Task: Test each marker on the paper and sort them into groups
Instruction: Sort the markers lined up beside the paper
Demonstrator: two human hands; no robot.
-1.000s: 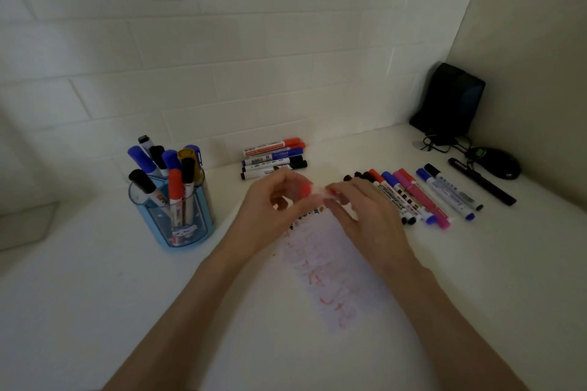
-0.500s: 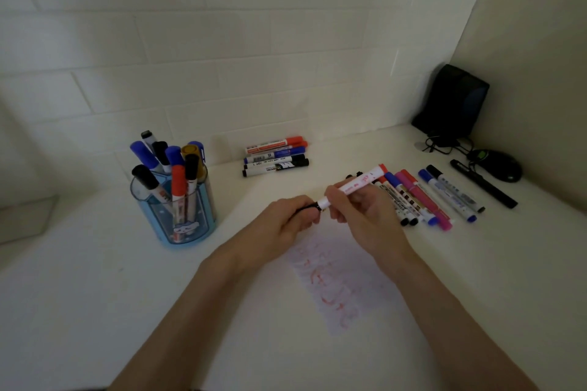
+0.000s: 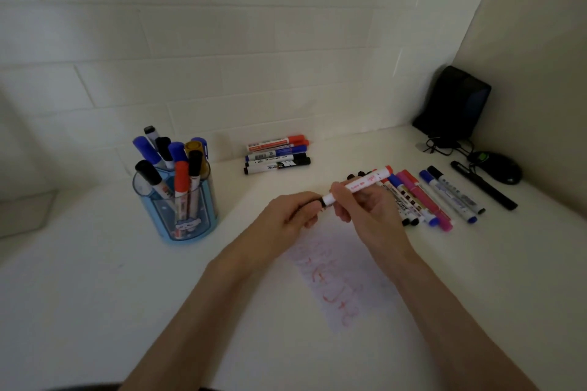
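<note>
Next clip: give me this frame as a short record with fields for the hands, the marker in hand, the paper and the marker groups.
right hand: grips a red-ended marker by its white barrel, above the paper
left hand: fingers curled at the marker's dark near end; grip unclear
paper: lies flat under the hands, red scribbles on it
blue holder: at left, markers standing upright in it
back group: markers lying stacked side by side behind the hands
right row: markers lying side by side, right of the hands
stage: held marker not yet on the paper

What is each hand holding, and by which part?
The right hand grips the red-ended white marker around the lower barrel; the left hand pinches its dark near end, whether cap or nib cannot be told.
</note>
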